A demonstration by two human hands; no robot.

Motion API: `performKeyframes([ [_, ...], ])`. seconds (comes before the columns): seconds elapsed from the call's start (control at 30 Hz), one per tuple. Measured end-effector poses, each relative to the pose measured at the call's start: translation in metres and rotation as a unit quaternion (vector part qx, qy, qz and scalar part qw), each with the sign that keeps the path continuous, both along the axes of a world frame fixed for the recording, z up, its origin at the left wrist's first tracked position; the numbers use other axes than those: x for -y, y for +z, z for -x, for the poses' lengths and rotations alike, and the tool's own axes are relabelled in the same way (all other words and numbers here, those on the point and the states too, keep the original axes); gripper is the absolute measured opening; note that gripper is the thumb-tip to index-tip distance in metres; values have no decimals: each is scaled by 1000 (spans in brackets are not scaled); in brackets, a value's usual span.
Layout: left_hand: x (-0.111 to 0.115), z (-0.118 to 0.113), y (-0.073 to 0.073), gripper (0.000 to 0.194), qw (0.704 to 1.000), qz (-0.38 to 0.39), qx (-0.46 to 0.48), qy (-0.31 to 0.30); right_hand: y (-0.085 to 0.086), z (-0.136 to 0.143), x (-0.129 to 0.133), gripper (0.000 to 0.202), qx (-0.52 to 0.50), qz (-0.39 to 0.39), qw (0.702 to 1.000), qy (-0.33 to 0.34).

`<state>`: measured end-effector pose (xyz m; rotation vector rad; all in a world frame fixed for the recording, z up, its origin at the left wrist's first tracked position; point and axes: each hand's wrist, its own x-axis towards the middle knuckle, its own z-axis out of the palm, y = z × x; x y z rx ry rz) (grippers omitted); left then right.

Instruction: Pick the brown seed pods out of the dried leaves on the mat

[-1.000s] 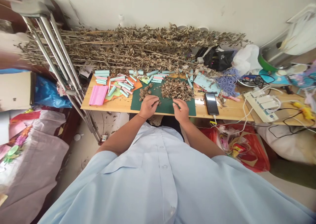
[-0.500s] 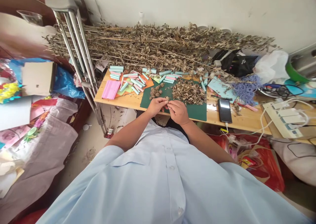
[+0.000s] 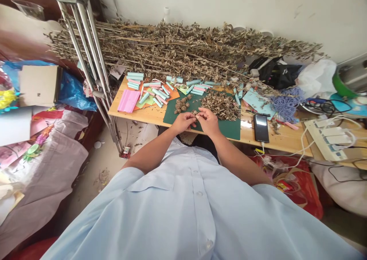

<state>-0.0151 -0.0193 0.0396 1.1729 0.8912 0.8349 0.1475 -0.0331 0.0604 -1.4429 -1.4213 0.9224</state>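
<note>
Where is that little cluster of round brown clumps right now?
In the head view, the cluster of round brown clumps sits on the left part of the green mat, just beyond the left hand and left of the dried leaves.

Person wears a light blue button-front shirt point(image 3: 172, 218), loose cut, soft creases. Placket point(image 3: 202, 210) runs down the front, stitched edges, same blue as the rest. Round pale buttons point(image 3: 200, 193), near-matching the cloth; the one nearest the camera looks whitish, a bit shiny. Chest pocket point(image 3: 156, 182) on the wearer's left, same fabric, opening gapes slightly. Short wide sleeves, left sleeve point(image 3: 126, 181) and right sleeve point(image 3: 262, 195), plain hems, forearms bare past them. Left hand point(image 3: 183, 123) and right hand point(image 3: 209, 123) bare. Lower garment point(image 3: 205, 143) black, mostly hidden by shirt.
</note>
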Motion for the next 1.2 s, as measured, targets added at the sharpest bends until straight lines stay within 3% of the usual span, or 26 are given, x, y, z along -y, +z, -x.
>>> performKeyframes([
  [0.17,0,1,5,17,999,25,38,9,-1,3,-1,42,-34,-11,999,-12],
  [0.47,-2,-1,-4,19,999,23,-4,31,-5,3,-5,39,-61,-17,998,-30],
  [0.83,0,1,4,12,999,16,-13,36,-1,7,-8,38,-63,-13,998,-22],
  [1.2,-1,2,5,16,1000,14,-18,13,-1,5,-10,41,-55,-13,998,-22],
])
